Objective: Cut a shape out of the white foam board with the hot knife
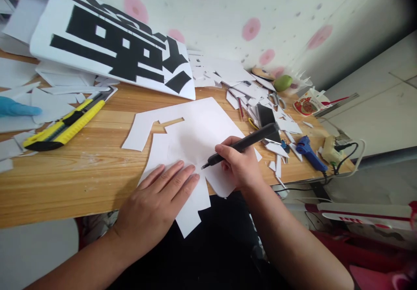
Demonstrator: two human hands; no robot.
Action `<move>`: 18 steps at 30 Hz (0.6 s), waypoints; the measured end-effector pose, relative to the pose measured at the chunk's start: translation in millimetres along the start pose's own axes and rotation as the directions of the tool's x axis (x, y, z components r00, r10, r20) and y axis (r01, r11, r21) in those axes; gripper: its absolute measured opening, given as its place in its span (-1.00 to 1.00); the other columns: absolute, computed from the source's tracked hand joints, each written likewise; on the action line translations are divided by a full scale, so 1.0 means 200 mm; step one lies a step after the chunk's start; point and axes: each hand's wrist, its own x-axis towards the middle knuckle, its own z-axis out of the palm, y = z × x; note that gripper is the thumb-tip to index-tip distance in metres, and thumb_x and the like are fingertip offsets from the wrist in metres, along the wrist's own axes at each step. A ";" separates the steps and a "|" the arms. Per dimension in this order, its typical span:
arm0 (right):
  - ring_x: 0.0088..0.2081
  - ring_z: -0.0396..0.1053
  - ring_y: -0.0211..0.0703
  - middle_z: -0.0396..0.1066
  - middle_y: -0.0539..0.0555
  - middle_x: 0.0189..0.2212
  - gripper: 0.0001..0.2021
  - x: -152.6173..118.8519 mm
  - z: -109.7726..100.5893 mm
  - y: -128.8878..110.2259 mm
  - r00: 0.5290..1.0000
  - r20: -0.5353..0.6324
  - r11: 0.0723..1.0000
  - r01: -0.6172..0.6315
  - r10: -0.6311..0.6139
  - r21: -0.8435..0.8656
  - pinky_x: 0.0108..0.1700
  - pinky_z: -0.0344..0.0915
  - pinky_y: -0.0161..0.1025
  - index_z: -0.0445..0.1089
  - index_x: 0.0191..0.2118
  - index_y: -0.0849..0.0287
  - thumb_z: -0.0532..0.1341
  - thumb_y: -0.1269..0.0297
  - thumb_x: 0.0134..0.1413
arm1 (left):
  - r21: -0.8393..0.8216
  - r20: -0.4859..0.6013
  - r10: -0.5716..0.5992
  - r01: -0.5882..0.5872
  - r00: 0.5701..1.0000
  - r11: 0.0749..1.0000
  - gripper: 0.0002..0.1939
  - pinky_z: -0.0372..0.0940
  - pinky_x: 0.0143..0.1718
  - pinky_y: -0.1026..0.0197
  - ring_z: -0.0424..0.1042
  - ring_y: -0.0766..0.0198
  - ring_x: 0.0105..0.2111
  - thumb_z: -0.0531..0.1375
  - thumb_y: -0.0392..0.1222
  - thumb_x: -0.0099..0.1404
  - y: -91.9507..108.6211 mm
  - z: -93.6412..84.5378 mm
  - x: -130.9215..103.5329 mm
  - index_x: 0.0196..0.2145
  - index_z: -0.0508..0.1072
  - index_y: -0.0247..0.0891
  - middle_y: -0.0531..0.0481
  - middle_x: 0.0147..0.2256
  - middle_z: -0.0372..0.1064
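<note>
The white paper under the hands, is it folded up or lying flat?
Lying flat. The white paper is spread on the wooden table; the left hand presses it down while the right hand holds a black cutter on it.

The paper sheet (195,138) is white, the cutter (243,145) black, the utility knife (65,127) yellow and black (bright against pale wooden table (81,173)), the glue gun (309,151) blue, the wall (260,16) pink-spotted.

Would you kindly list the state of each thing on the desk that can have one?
white sheet: flat on the desk, pinned by the left hand.
black knife: gripped in the right hand, tip on the sheet.
yellow cutter: lying unused; blade not discernible.
blue glue gun: lying on its side, corded.
scissors: lying among scraps.
</note>
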 end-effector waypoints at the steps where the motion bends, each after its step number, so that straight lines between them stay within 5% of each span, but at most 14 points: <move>1: -0.72 0.10 -0.37 0.21 -0.17 -0.77 -0.67 0.01 0.01 0.01 1.000 -0.002 1.000 -0.003 0.003 -0.016 -0.68 0.06 -0.38 0.38 -0.54 0.16 0.46 0.07 -0.11 | -0.002 0.001 0.000 0.000 1.000 1.000 -0.55 0.14 0.24 -0.09 0.36 -0.01 0.21 -0.06 -0.47 0.46 0.00 0.00 0.00 0.17 0.44 -0.30 -0.09 0.22 0.38; 8: -0.74 0.08 -0.36 0.17 -0.18 -0.77 -0.63 0.02 0.02 0.06 0.999 -0.032 1.000 0.001 -0.001 -0.023 -0.70 0.05 -0.38 0.34 -0.53 0.15 0.44 0.03 -0.05 | -0.022 0.000 -0.006 0.006 1.000 1.000 -0.53 0.06 0.32 -0.06 0.34 0.00 0.23 -0.04 -0.48 0.43 -0.01 -0.01 -0.01 0.17 0.43 -0.30 -0.08 0.24 0.36; 11: -0.62 0.28 -0.29 0.35 -0.11 -0.63 -0.69 0.02 0.01 0.05 0.979 -0.055 0.977 0.189 -0.194 -0.097 -0.58 0.26 -0.35 0.42 -0.40 0.15 0.38 0.00 0.04 | -0.034 -0.002 0.014 -0.014 1.000 0.999 -0.45 -0.03 0.38 -0.01 0.32 0.05 0.25 -0.07 -0.50 0.37 -0.02 0.00 -0.03 0.21 0.40 -0.28 -0.04 0.26 0.33; 14: -0.27 0.50 -0.14 0.52 0.06 -0.28 -0.72 0.04 -0.01 0.02 0.857 0.121 0.767 0.505 -0.501 -0.396 -0.19 0.47 -0.21 0.50 -0.13 0.11 0.38 0.10 0.08 | -0.062 -0.023 -0.003 0.002 1.000 0.998 -0.31 -0.10 0.42 0.05 0.32 0.15 0.25 -0.09 -0.49 0.26 -0.04 0.05 -0.07 0.28 0.33 -0.13 0.07 0.28 0.30; 16: -0.12 0.49 -0.08 0.51 0.13 -0.14 -0.72 0.05 -0.02 0.01 0.776 0.329 0.534 0.616 -0.538 -0.578 -0.04 0.46 -0.16 0.49 0.01 0.09 0.30 0.30 0.16 | -0.131 -0.070 -0.102 0.092 0.992 0.987 -0.27 -0.08 0.43 0.00 0.29 0.16 0.28 -0.10 -0.45 0.26 -0.05 0.10 -0.10 0.33 0.26 -0.06 0.07 0.27 0.32; 18: -0.02 0.47 -0.06 0.48 0.15 -0.03 -0.59 0.07 -0.05 0.00 0.744 0.449 0.380 0.650 -0.494 -0.659 0.04 0.44 -0.16 0.46 0.10 0.09 0.17 0.51 0.17 | -0.108 -0.123 -0.063 0.050 0.990 0.993 -0.32 -0.07 0.43 -0.01 0.31 0.13 0.26 -0.08 -0.37 0.29 -0.07 0.16 -0.12 0.33 0.27 -0.07 0.03 0.23 0.37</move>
